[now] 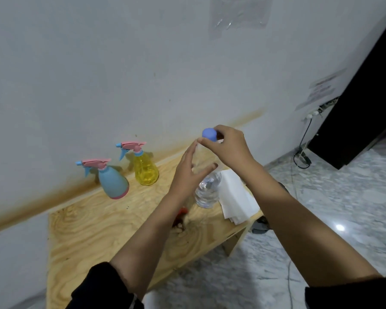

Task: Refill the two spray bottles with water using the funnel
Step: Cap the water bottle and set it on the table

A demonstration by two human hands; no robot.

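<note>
A clear water bottle [206,191] stands on the wooden table [87,224] with a blue cap [209,134]. My right hand [227,148] pinches the cap from above. My left hand [187,172] wraps loosely around the bottle's upper body, fingers spread. Against the wall stand a blue spray bottle [113,181] and a yellow spray bottle [144,167], both with pink trigger heads. A small red object [181,216], partly hidden under my left forearm, lies on the table; I cannot tell whether it is the funnel.
A stack of white paper towels [236,197] lies at the table's right end, beside the water bottle. A white wall runs behind the table. To the right are marble floor, a cable [299,157] and a dark cabinet [361,108].
</note>
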